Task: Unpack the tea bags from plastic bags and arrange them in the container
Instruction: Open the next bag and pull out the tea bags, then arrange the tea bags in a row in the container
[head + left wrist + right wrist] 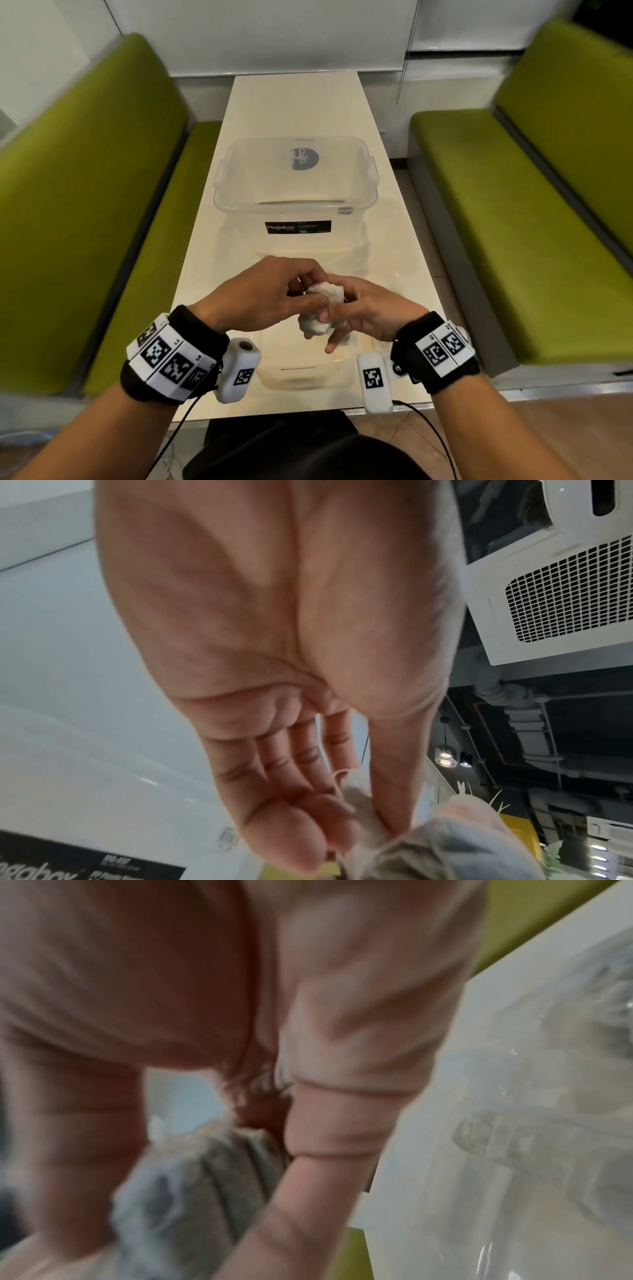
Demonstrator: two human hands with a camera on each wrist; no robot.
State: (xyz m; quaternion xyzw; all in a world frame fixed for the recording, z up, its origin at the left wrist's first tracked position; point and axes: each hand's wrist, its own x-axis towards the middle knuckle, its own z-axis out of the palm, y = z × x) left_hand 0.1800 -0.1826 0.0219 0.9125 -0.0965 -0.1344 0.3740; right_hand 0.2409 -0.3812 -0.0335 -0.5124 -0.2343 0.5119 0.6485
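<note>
A bunch of white tea bags point(322, 308) hangs between my two hands above the near part of the table. My left hand point(313, 286) pinches the top of the bunch with thumb and fingertips. In the left wrist view the left hand point(366, 821) nips one pale tea bag point(359, 802), and a string and a yellow tag point(329, 869) show below. My right hand point(342, 308) grips the bunch from the right. The blurred right wrist view shows grey-white tea bags point(192, 1191) inside the curled fingers. A clear Megabox container point(296, 202) stands open behind the hands.
Crumpled clear plastic bags point(358, 255) point(514, 1137) lie right of the container's front. A clear flat lid-like piece point(301, 375) lies on the white table point(205, 274) under my hands. Green benches point(85, 205) point(513, 222) flank the narrow table.
</note>
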